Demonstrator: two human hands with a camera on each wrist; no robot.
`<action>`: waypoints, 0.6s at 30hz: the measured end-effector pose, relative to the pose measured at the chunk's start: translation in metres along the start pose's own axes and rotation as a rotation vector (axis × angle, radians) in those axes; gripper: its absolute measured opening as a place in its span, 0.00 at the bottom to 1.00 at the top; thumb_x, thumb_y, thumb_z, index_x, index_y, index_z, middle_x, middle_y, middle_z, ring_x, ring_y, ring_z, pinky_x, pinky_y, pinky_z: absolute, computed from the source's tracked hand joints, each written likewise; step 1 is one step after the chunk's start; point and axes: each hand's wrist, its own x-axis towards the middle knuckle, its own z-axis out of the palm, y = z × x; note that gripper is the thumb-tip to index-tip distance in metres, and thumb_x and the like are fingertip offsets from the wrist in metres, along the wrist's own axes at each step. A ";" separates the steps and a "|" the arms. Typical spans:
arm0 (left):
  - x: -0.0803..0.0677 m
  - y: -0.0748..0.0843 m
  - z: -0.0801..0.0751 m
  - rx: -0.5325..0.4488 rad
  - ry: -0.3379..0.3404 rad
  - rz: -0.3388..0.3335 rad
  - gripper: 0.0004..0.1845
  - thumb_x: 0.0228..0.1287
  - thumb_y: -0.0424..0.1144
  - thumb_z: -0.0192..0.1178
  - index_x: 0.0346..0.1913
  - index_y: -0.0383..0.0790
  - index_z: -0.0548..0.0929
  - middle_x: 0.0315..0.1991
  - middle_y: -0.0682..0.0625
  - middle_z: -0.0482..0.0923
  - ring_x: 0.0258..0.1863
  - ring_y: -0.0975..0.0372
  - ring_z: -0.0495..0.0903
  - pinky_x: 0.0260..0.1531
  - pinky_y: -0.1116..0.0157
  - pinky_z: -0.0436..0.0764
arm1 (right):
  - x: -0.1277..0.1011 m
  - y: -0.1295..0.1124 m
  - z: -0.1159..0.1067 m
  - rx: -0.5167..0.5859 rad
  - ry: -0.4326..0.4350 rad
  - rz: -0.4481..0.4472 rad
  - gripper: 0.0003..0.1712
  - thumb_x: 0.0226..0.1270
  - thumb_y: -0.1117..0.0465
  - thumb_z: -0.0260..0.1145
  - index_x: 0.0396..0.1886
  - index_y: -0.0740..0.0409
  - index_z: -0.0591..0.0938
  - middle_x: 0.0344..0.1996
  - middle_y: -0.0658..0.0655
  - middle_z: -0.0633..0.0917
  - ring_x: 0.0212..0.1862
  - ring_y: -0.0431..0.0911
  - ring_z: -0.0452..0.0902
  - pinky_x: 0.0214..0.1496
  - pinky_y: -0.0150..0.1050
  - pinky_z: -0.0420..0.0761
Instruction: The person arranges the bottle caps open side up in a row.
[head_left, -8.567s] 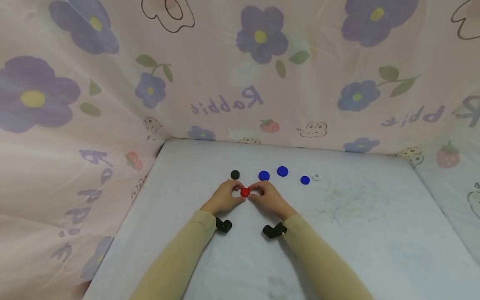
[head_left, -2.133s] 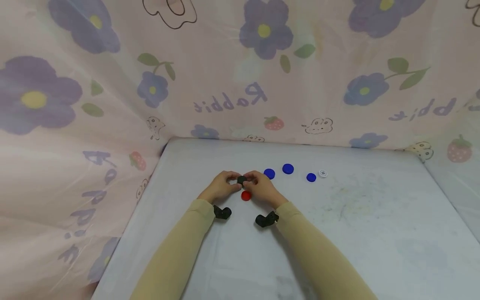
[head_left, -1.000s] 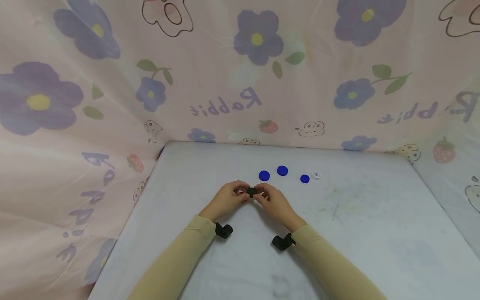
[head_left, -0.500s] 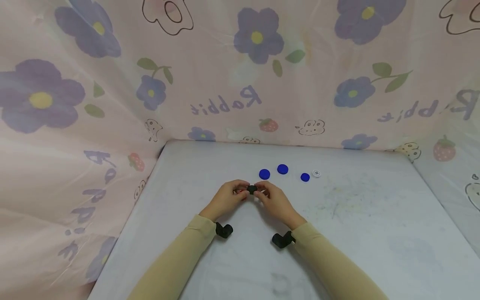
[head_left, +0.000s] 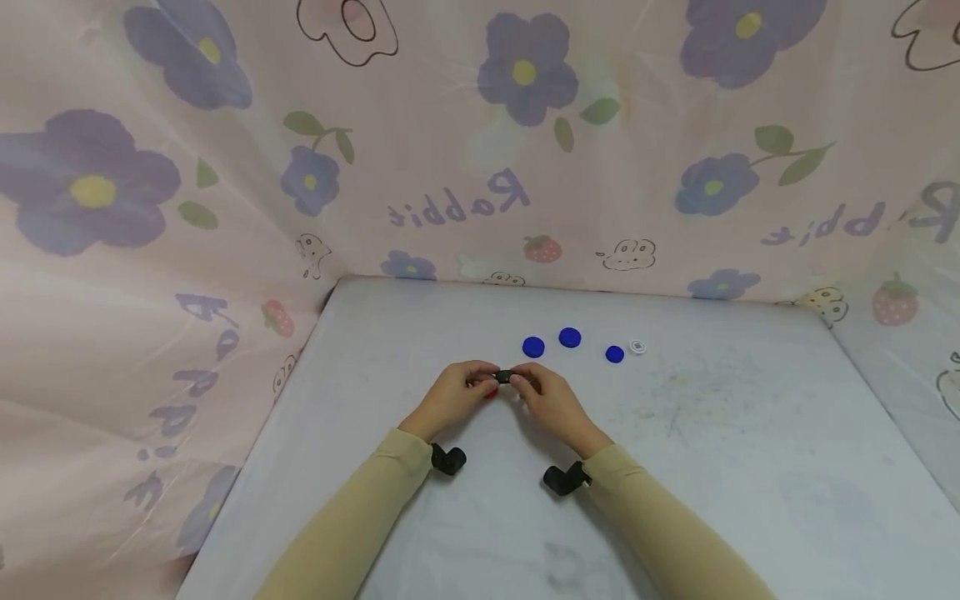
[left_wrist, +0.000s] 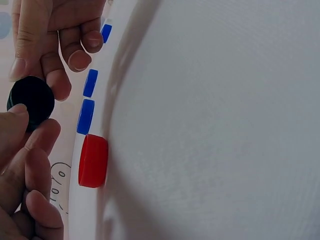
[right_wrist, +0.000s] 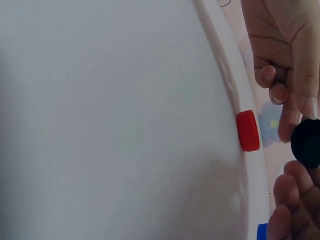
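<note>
From the head view, your left hand and right hand meet over the white table, both pinching a black cap held above it; three blue caps lie just beyond. In the left wrist view, your fingertips grasp the black cap, lifted off the red cap lying on the table. In the right wrist view, the black cap sits between both hands' fingers, beside the red cap.
</note>
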 end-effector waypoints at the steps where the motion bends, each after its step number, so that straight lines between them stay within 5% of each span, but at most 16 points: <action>1: 0.000 0.000 0.000 -0.001 0.000 -0.003 0.15 0.68 0.40 0.61 0.56 0.43 0.81 0.39 0.51 0.85 0.37 0.65 0.79 0.42 0.61 0.76 | 0.000 0.000 0.000 0.005 -0.001 0.002 0.16 0.75 0.51 0.56 0.54 0.53 0.79 0.41 0.54 0.84 0.37 0.43 0.76 0.38 0.41 0.76; 18: 0.004 0.000 0.002 0.039 0.028 -0.008 0.14 0.69 0.47 0.59 0.54 0.49 0.83 0.43 0.60 0.81 0.39 0.63 0.77 0.42 0.61 0.76 | 0.000 0.004 -0.004 0.030 0.040 0.005 0.13 0.75 0.51 0.56 0.47 0.52 0.81 0.37 0.56 0.84 0.33 0.46 0.76 0.33 0.41 0.77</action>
